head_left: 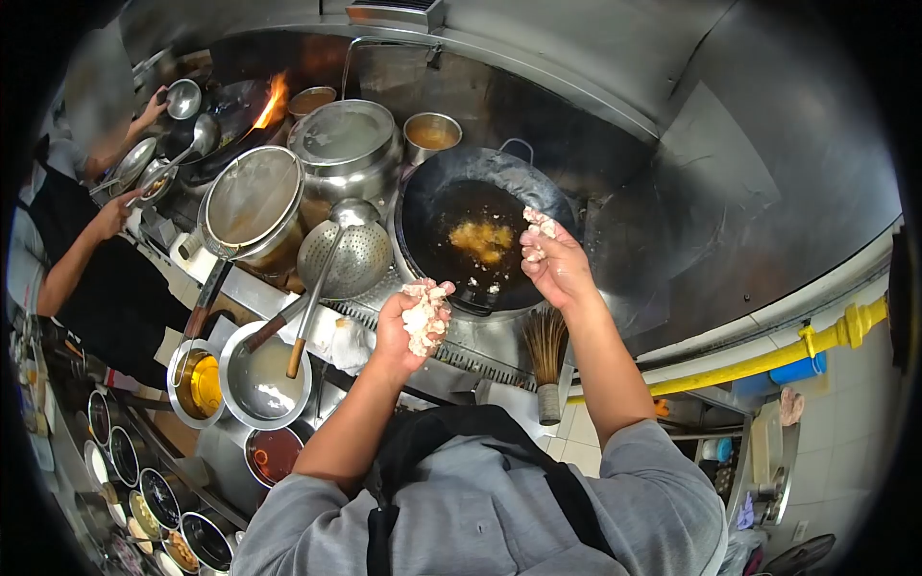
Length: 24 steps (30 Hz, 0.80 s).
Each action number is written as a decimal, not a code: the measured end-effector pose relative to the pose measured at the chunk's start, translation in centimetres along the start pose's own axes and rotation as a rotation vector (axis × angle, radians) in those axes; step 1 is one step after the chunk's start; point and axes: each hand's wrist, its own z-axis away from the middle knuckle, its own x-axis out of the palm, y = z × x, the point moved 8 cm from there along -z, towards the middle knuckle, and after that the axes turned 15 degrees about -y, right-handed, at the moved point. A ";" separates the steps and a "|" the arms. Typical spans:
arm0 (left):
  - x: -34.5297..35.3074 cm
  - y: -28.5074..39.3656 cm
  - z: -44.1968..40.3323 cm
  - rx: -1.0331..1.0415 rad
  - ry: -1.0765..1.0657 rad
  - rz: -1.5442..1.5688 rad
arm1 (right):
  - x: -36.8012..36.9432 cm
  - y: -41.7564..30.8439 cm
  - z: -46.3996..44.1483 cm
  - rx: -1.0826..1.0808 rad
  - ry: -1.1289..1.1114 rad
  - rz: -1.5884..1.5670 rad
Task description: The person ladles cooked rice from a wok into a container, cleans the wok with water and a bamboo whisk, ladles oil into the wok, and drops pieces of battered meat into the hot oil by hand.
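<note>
My left hand [401, 331] is closed around a clump of pale, coated raw pieces [425, 317], in front of the wok's near left rim. Above the right side of the wok, my right hand [557, 264] pinches a smaller lump of the same coated food [540, 225] between its fingertips. The large black wok [432, 182] holds dark oil, with golden frying pieces [481, 241] in the middle and a few small white bits nearer me. Left of the wok, a perforated strainer [344, 261] lies with a ladle [353, 212] on it.
A co-worker [106, 278] at the left holds a ladle near a flaming wok [240, 110]. Lidded pots [344, 134] stand behind the strainer. Metal bowls [264, 379] sit at lower left. A bamboo brush [545, 360] and yellow pipe [740, 368] are at right.
</note>
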 end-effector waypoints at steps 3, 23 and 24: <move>-0.1 0.2 0.3 0.016 0.081 -0.100 | -1.9 -0.6 0.3 0.013 0.076 -0.058; -1.8 2.3 3.0 0.059 0.198 -0.156 | -8.0 6.0 -8.8 0.087 -0.007 1.376; -1.7 2.7 3.4 0.060 0.226 -0.214 | -7.9 7.3 -9.4 0.161 -0.062 1.331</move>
